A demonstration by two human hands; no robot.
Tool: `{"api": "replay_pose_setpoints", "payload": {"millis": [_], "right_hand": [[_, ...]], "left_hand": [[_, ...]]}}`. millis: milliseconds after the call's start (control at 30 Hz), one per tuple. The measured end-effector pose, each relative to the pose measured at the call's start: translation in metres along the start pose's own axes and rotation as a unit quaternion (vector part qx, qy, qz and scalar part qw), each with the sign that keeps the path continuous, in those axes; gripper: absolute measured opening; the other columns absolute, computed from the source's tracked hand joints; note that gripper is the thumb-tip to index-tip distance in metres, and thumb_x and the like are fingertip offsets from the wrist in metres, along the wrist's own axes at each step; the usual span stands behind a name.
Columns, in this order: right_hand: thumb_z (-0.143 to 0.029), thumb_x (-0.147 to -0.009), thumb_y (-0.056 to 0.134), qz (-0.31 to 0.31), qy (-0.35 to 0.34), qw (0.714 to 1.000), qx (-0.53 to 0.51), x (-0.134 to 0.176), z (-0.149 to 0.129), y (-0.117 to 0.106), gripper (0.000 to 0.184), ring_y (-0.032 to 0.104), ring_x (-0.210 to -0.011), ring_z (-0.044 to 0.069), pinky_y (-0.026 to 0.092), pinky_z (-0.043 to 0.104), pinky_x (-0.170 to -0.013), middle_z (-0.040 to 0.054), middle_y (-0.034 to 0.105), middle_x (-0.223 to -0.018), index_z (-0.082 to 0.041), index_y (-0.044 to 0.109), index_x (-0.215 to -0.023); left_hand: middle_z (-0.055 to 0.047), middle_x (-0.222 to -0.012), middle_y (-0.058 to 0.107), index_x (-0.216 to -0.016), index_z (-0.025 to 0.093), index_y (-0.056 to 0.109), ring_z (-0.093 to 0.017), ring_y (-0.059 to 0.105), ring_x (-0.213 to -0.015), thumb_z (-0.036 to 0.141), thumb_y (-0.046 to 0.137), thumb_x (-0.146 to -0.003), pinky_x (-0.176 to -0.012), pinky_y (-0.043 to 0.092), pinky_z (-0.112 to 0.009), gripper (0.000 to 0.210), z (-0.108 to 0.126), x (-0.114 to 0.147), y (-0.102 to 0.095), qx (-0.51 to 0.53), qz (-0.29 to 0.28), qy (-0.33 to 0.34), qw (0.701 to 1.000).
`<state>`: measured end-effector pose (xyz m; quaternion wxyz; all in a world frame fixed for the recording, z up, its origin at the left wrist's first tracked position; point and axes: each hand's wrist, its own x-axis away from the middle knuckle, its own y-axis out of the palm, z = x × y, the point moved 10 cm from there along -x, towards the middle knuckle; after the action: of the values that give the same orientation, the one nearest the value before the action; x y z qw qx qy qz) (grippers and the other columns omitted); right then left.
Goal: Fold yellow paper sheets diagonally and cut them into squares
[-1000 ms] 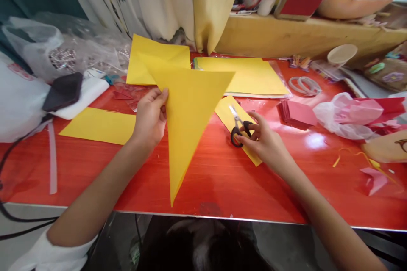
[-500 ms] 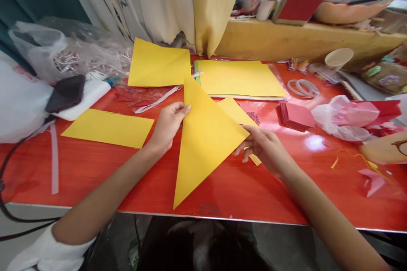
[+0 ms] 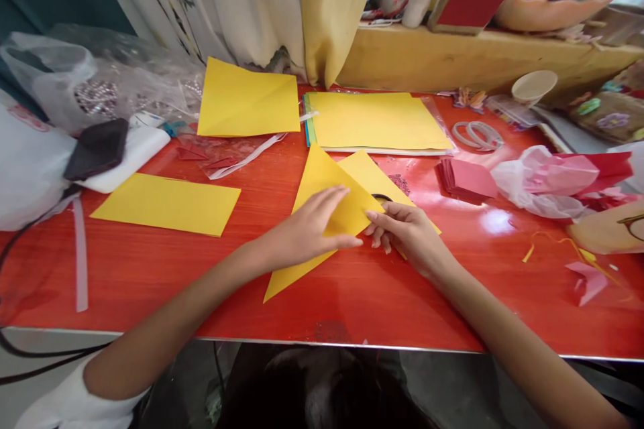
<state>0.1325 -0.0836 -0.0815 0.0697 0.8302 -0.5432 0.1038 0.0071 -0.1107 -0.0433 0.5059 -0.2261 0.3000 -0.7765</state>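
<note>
A sheet of yellow paper (image 3: 306, 208), folded into a triangle, is held low over the red table with one point toward me. My right hand (image 3: 405, 231) pinches its right corner between thumb and fingers. In front of the triangle, my left hand (image 3: 314, 228) has its fingers stretched and thumb apart, holding nothing; whether it touches the paper I cannot tell. Behind the triangle lies another yellow piece of paper (image 3: 369, 167), partly covered. A dark curved ring (image 3: 381, 198) shows just above my right fingers, the rest of it hidden.
A folded yellow strip (image 3: 168, 206) lies to the left. Farther back are a yellow sheet (image 3: 249, 100) and a stack of coloured paper (image 3: 377, 122). Red paper squares (image 3: 467, 179) and clear rings (image 3: 477, 136) sit to the right. A phone (image 3: 95, 149) rests at far left.
My left hand has let go of the triangle's left edge and moved right, across its front. The folded paper has come down and tilted. My right hand still holds the right corner.
</note>
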Motion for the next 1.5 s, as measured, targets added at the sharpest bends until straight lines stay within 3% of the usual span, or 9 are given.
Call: {"api": "replay_pose_setpoints", "payload": {"millis": [67,167,300,533,700,900,1067,1267,1500], "right_hand": [[-0.045,-0.073,0.069,-0.013,-0.007,1.000,0.000,-0.001,0.002,0.003,0.033,0.055,-0.045,0.007,0.042,0.017,-0.039,0.0017,0.064,-0.061,-0.014,0.058,-0.067],[-0.047,-0.074,0.068,-0.034,-0.009,0.999,0.008,-0.003,0.006,0.006,0.034,0.057,-0.047,0.008,0.044,0.017,-0.039,0.0026,0.065,-0.066,-0.014,0.058,-0.071],[-0.046,-0.075,0.068,-0.048,-0.019,0.998,0.020,-0.003,0.005,0.008,0.033,0.058,-0.049,0.008,0.046,0.017,-0.040,0.0022,0.064,-0.070,-0.014,0.057,-0.076],[-0.047,-0.074,0.067,-0.043,-0.024,0.997,0.065,0.000,0.001,0.012,0.035,0.051,-0.042,0.007,0.043,0.018,-0.038,-0.0033,0.057,-0.054,-0.016,0.053,-0.081],[-0.049,-0.073,0.067,-0.032,-0.028,0.993,0.106,0.000,0.002,0.012,0.035,0.049,-0.042,0.007,0.041,0.017,-0.037,-0.0052,0.053,-0.052,-0.018,0.052,-0.080],[-0.049,-0.071,0.068,-0.027,-0.027,0.992,0.124,0.000,0.003,0.012,0.036,0.047,-0.042,0.006,0.038,0.016,-0.035,-0.0067,0.050,-0.053,-0.019,0.052,-0.080],[-0.051,-0.073,0.066,-0.029,-0.033,0.990,0.135,0.000,0.002,0.012,0.036,0.047,-0.042,0.007,0.038,0.017,-0.035,-0.0065,0.050,-0.053,-0.019,0.052,-0.081],[-0.049,-0.074,0.066,-0.031,-0.040,0.989,0.139,0.000,0.001,0.012,0.034,0.044,-0.040,0.006,0.036,0.016,-0.035,-0.0069,0.050,-0.051,-0.019,0.051,-0.078],[-0.047,-0.075,0.066,-0.022,-0.038,0.987,0.151,-0.001,0.002,0.011,0.032,0.045,-0.040,0.006,0.037,0.016,-0.034,-0.0067,0.050,-0.051,-0.019,0.052,-0.077]], "left_hand": [[-0.012,-0.152,0.023,-0.144,0.013,0.021,-0.020,0.020,-0.140,0.052,0.056,-0.081,-0.114,0.019,-0.034,0.082,0.003,0.001,0.016,-0.003,-0.041,0.010,0.999],[-0.013,-0.150,0.026,-0.143,0.011,0.023,-0.019,0.022,-0.139,0.046,0.057,-0.083,-0.114,0.020,-0.032,0.077,0.000,0.000,0.023,-0.012,-0.040,0.013,0.999],[-0.014,-0.147,0.033,-0.141,0.009,0.029,-0.020,0.027,-0.137,0.044,0.056,-0.084,-0.113,0.022,-0.032,0.072,-0.004,-0.002,0.019,-0.018,-0.019,0.020,0.999],[-0.012,-0.141,0.043,-0.131,0.017,0.044,-0.021,0.036,-0.133,0.043,0.056,-0.085,-0.112,0.027,-0.036,0.055,-0.002,-0.005,0.015,-0.011,0.026,0.039,0.999],[-0.014,-0.139,0.045,-0.130,0.012,0.046,-0.020,0.038,-0.131,0.043,0.055,-0.085,-0.110,0.029,-0.035,0.055,-0.002,-0.006,0.015,-0.011,0.028,0.034,0.999],[-0.012,-0.136,0.048,-0.120,0.014,0.056,-0.020,0.040,-0.129,0.035,0.049,-0.090,-0.109,0.030,-0.037,0.037,0.001,-0.006,0.017,-0.020,0.003,0.043,0.999],[-0.010,-0.135,0.050,-0.118,0.016,0.059,-0.020,0.042,-0.128,0.032,0.045,-0.092,-0.108,0.032,-0.037,0.033,0.001,-0.006,0.016,-0.016,-0.011,0.049,0.999],[-0.010,-0.129,0.054,-0.114,0.017,0.059,-0.021,0.046,-0.123,0.043,0.054,-0.086,-0.106,0.035,-0.036,0.039,0.000,-0.008,0.014,-0.001,0.010,0.039,0.999],[-0.008,-0.121,0.058,-0.110,0.016,0.059,-0.018,0.051,-0.116,0.035,0.055,-0.088,-0.102,0.038,-0.032,0.029,0.002,-0.007,0.013,-0.024,0.035,0.038,0.998]]}}
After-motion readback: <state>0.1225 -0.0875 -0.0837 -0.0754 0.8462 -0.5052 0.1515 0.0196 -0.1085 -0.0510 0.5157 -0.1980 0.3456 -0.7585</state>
